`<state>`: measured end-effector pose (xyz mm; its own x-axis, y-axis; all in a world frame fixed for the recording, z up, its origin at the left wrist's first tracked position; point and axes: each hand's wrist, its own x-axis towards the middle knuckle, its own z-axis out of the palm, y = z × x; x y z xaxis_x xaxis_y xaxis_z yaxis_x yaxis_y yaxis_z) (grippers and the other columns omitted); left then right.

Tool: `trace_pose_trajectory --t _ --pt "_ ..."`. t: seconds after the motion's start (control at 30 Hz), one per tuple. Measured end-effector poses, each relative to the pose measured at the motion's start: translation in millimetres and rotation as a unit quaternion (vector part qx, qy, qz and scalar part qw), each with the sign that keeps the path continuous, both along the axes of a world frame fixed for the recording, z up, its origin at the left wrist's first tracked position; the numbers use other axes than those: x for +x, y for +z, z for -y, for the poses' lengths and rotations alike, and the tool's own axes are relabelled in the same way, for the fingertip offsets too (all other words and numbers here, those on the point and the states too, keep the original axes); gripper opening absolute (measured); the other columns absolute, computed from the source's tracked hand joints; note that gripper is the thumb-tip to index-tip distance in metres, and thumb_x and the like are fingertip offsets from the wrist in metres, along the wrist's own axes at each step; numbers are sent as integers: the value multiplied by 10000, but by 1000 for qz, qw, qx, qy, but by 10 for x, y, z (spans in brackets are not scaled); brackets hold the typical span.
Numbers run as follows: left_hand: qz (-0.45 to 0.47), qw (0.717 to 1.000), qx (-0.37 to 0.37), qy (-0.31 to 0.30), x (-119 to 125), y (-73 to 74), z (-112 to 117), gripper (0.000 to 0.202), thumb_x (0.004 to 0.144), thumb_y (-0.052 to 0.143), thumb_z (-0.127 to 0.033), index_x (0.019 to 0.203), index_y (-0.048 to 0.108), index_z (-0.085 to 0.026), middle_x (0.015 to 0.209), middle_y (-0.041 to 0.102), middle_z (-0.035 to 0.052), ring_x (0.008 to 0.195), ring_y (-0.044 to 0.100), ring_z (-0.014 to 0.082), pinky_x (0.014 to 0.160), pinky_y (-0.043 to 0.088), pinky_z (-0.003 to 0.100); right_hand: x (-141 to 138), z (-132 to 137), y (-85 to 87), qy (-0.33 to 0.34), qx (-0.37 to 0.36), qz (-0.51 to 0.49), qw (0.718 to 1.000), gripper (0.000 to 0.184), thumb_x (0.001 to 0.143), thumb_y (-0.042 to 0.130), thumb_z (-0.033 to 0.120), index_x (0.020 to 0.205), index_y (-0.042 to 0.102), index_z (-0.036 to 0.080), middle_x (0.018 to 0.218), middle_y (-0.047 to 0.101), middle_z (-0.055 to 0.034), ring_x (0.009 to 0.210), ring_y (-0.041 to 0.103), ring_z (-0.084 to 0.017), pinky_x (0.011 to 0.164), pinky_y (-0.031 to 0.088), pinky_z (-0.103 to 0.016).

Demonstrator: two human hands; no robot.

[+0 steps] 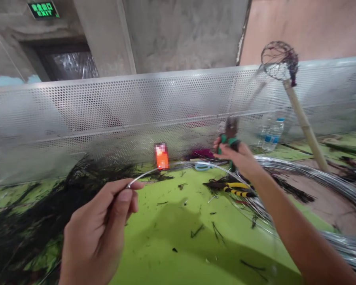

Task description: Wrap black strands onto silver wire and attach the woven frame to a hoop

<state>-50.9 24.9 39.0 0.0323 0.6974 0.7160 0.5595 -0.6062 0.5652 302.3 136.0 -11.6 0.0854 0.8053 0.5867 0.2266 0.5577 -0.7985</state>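
Note:
My left hand [96, 233] is at lower left, thumb and finger pinched on the end of a silvery wire [145, 173]. The wire bows away to the right, passing an orange pixelated item [162, 158]. Further right, my right hand [239, 156] grips green-handled pliers [231, 130], their jaws pointing up and smeared by motion. Whether the jaws are apart I cannot tell. Below that hand lie yellow-and-black pliers [239, 190]. Light-blue scissor handles [203, 166] rest near the wire.
A large wire coil [320, 168] lies at right. Dark stringy fibres [59, 202] heap at left, with scraps scattered over the green surface [163, 233]. Behind stands a perforated metal panel [130, 107]. A water bottle [273, 136] and an upright pole [305, 124] with a wire hoop are at back right.

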Motion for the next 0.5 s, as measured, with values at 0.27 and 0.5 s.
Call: trace_pose_trajectory --t 0.27,0.5 --pt "-32 997 13 -64 311 67 -87 186 1058 493 -260 1038 675 -228 700 577 -48 520 499 66 492 418 172 -1152 410 -59 89 11 142 986 295 989 613 298 1267 622 198 1096 698 -68 948 639 -197 867 541 -358" --pt "-96 994 45 -4 234 -5 -68 123 1052 509 -205 1025 621 -248 735 657 -78 569 598 42 581 463 139 -1387 780 -78 108 1 128 986 266 994 547 228 1256 593 234 1125 678 -64 955 626 -190 866 516 -333"
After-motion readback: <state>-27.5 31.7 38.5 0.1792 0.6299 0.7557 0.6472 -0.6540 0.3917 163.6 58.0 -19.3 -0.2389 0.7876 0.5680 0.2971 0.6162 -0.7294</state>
